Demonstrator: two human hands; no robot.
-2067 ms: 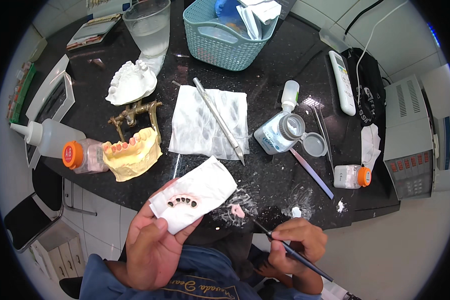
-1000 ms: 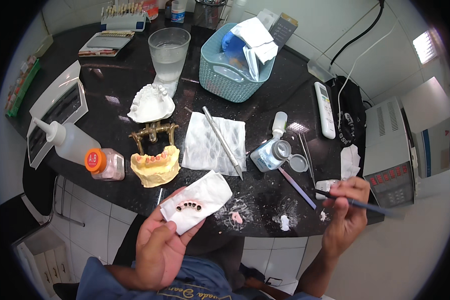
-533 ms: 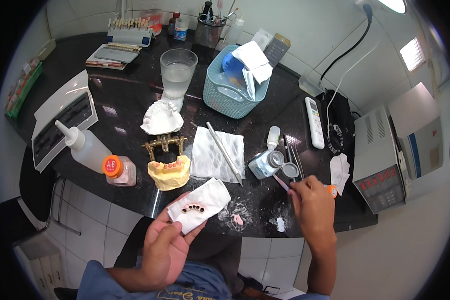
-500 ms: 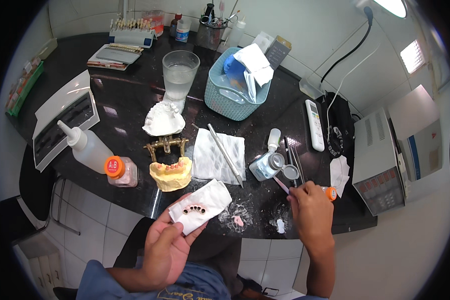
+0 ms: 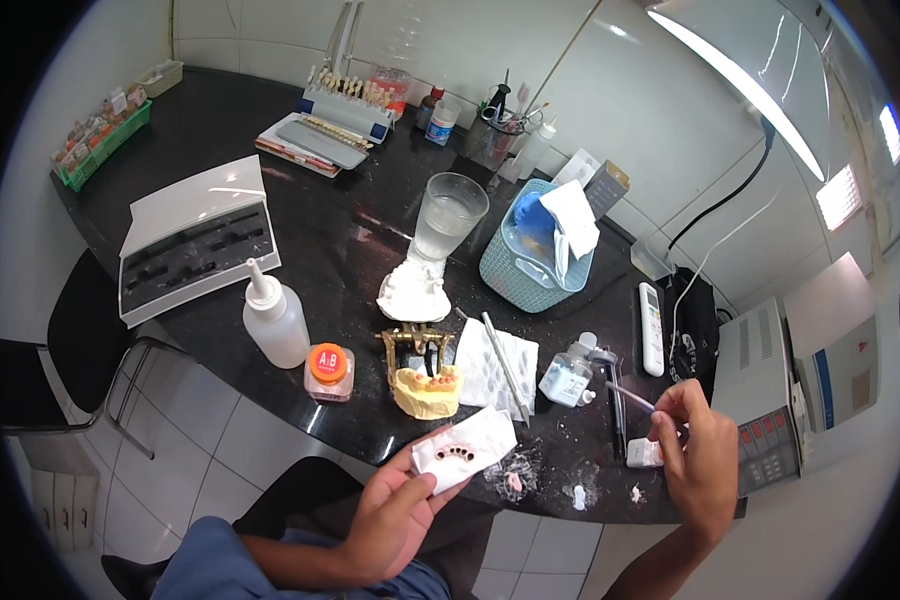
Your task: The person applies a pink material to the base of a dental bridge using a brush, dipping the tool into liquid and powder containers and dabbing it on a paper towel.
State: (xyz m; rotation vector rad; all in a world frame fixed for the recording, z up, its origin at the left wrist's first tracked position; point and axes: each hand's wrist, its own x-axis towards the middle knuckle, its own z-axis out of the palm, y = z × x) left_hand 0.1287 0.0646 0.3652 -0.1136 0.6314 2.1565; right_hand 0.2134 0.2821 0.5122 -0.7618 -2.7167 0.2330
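My left hand (image 5: 390,525) is closed around a folded white tissue (image 5: 492,432), thumb at its lower edge. On the tissue rests a curved dental bridge (image 5: 456,454), its dark hollow undersides showing. My right hand (image 5: 702,455) pinches a thin brush-like tool (image 5: 632,398) with a pinkish-purple handle, its tip pointing left. Close to those fingers lies a small white container (image 5: 644,453), partly covered by the hand. Beyond the tissue stands a yellow dental cast (image 5: 427,392) on a brass articulator (image 5: 410,345), with a white plaster cast (image 5: 414,292) behind it.
A metal instrument (image 5: 507,365) lies across a white cloth (image 5: 480,370). A small clear bottle (image 5: 567,375), an orange-capped jar (image 5: 329,372), a squeeze bottle (image 5: 276,322), a water glass (image 5: 450,215) and a blue basket (image 5: 532,265) stand around. Pink material (image 5: 514,482) and white powder (image 5: 580,495) mark the front edge.
The whole view has shifted, putting the bench further right and lower. My right hand has moved right, away from the clear bottle, with the brush-like tool raised. My left hand still holds the tissue.
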